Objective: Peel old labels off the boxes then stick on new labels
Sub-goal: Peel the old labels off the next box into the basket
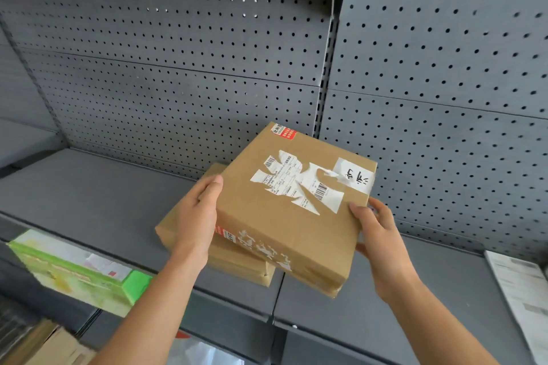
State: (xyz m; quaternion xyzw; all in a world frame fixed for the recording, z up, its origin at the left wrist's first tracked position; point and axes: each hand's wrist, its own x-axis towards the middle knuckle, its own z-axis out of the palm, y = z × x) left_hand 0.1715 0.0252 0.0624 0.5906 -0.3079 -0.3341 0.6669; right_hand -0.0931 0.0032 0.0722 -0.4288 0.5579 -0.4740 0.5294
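Note:
A flat brown cardboard box is held tilted above the grey shelf. My left hand grips its left edge and my right hand grips its right edge. Its top carries a torn white shipping label with barcodes, a small white handwritten label at the far right corner, and a red-and-white sticker at the far corner. A second brown box lies on the shelf, mostly hidden under the held one.
A dark grey pegboard wall backs the shelf. A green and white carton sits at the lower left. A sheet of white labels lies on the shelf at the right. Cardboard shows on the level below.

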